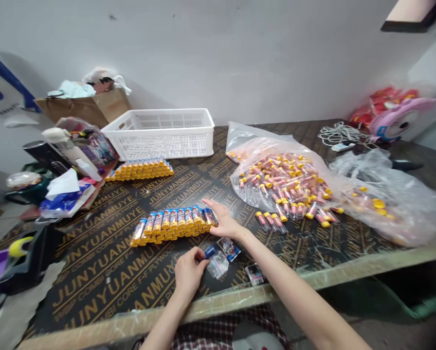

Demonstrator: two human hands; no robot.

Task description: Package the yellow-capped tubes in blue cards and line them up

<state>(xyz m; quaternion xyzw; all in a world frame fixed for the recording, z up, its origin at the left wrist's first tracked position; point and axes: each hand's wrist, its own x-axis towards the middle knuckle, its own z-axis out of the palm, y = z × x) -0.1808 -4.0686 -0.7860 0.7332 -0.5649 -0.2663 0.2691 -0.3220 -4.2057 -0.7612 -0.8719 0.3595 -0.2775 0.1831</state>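
Note:
My left hand (190, 272) is closed near the table's front edge, its fingertips pinching a small blue-topped piece (209, 251) beside clear plastic film (218, 266). Higher up, my right hand (221, 221) has its fingers apart around the right end of a stacked row of yellow-capped tubes (174, 221) with blue tops, touching the end tube. Printed packets (228, 249) lie just below my right hand, and another (255, 274) sits by the edge under my right forearm. Four tubes with pink contents (271, 222) lie to the right.
A second tube stack (141, 169) stands before a white basket (159, 133). An open plastic bag (287, 180) spills pink-filled tubes at right. Beyond are another bag (396, 199), cables (340, 133) and a pink fan (400, 119). Bottles (66, 146) and a tape dispenser (28, 257) are left.

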